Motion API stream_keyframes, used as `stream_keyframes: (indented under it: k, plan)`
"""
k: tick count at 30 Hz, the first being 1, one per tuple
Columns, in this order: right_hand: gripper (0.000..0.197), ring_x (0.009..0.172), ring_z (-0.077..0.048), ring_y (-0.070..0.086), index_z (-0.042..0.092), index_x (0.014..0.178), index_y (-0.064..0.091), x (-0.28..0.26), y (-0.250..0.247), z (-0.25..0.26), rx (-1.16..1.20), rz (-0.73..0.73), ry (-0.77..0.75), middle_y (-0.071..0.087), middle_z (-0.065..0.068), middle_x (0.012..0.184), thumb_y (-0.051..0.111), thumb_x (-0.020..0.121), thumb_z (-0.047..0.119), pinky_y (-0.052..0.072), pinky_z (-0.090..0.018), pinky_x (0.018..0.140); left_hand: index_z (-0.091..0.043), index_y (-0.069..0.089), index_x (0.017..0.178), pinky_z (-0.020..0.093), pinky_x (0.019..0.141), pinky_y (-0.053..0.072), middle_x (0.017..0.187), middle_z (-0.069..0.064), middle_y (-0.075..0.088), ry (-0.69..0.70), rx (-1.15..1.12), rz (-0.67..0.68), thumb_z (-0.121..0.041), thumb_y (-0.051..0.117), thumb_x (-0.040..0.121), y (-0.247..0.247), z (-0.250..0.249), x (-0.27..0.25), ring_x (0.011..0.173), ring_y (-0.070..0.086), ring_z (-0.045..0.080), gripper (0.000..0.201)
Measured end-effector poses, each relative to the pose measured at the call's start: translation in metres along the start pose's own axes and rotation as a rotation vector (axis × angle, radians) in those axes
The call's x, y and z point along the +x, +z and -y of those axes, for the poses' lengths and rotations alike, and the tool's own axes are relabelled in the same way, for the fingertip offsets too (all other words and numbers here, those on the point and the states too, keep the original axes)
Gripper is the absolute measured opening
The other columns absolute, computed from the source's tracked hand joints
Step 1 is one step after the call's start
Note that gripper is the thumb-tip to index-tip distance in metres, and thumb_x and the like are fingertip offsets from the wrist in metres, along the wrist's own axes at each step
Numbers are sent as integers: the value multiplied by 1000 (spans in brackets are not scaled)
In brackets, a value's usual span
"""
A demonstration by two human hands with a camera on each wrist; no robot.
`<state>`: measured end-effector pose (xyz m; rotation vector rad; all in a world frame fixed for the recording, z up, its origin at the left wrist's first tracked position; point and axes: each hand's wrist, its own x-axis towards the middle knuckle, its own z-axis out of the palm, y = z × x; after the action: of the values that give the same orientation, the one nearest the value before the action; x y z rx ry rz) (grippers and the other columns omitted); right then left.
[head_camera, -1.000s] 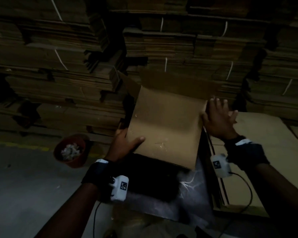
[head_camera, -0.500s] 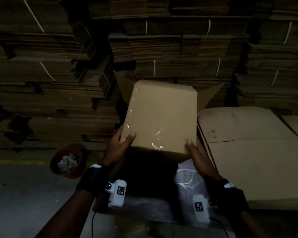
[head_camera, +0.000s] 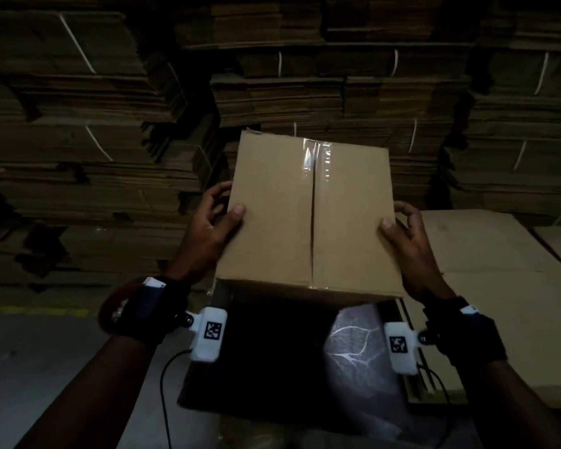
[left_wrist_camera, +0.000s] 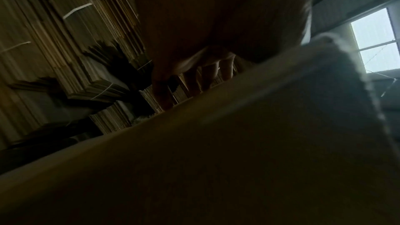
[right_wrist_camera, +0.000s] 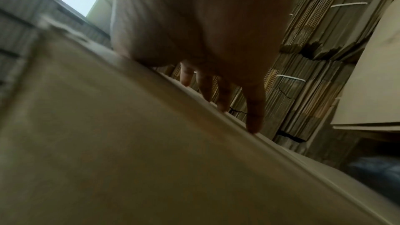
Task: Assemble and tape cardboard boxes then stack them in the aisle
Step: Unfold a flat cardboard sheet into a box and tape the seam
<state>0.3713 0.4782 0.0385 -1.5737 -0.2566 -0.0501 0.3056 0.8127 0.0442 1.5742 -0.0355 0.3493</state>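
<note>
A brown cardboard box [head_camera: 272, 222] is held up in front of me, its closed face toward me with a centre seam and clear tape [head_camera: 318, 160] over the seam's far end. My left hand [head_camera: 214, 218] grips the box's left edge, thumb on the face and fingers curled round the side. My right hand [head_camera: 405, 231] grips the right edge the same way. In the left wrist view the box wall [left_wrist_camera: 216, 160] fills the lower frame with my fingers [left_wrist_camera: 194, 81] against it. The right wrist view shows the box [right_wrist_camera: 108, 143] under my fingers [right_wrist_camera: 255, 109].
Tall stacks of strapped flat cardboard [head_camera: 78, 124] form a wall behind the box. A pile of flat cardboard sheets [head_camera: 486, 270] lies at the right. A red bowl [head_camera: 106, 311] sits on the grey floor [head_camera: 46, 367] behind my left wrist. A dark surface [head_camera: 266, 351] lies below the box.
The box has been turned over: its open side with raised flaps faced up, now the taped seam faces me. My right hand moved from the far flap to the box's right edge.
</note>
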Motion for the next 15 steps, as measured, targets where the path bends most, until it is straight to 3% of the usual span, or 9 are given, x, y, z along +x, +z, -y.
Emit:
stream_keyframes:
  k: [3,5,7,8,11,13,15]
  plan:
    - [36,95,-2,68,23,130,51,2,0,15,48,38,-2,67,5,115,55,94,28,54,-20,78,-31,47,144,24,84,55,134,-3,63,-50,-62,27,-60,72,78,-7,-3,3,115,65,14,75]
    - [48,105,-6,69,22,136,52,4,0,22,66,79,36,69,7,120,53,91,36,53,-24,86,-24,44,150,27,94,54,137,-5,61,-90,-56,25,-64,69,79,-11,-3,6,121,62,12,85]
    - [51,119,-16,65,19,142,53,8,-1,21,70,132,70,69,1,129,50,96,40,50,-33,97,-20,43,151,37,110,45,142,-2,59,-116,-58,59,-61,62,86,-14,-2,8,129,57,15,80]
    - [52,124,-21,62,18,144,53,10,-2,20,71,162,87,66,-4,134,48,99,43,48,-37,101,-21,47,149,40,112,42,142,-2,60,-122,-56,83,-62,61,87,-13,-2,8,130,57,16,75]
    - [51,115,-19,65,20,142,55,12,1,16,111,200,149,69,-6,127,44,100,46,51,-33,94,-31,59,135,36,108,41,135,-7,65,-134,-61,117,-70,62,82,-12,-3,9,127,59,13,65]
    - [44,113,-18,66,21,141,55,14,6,13,122,211,159,69,-5,126,39,105,39,54,-28,89,-28,54,142,36,111,41,138,-6,63,-135,-53,101,-66,62,86,-15,0,15,130,56,13,68]
    - [40,118,-22,65,21,142,53,19,10,8,113,203,173,68,-6,131,36,108,31,53,-29,92,-22,46,149,30,107,45,134,-10,64,-142,-14,89,-49,57,96,-16,3,21,126,59,8,61]
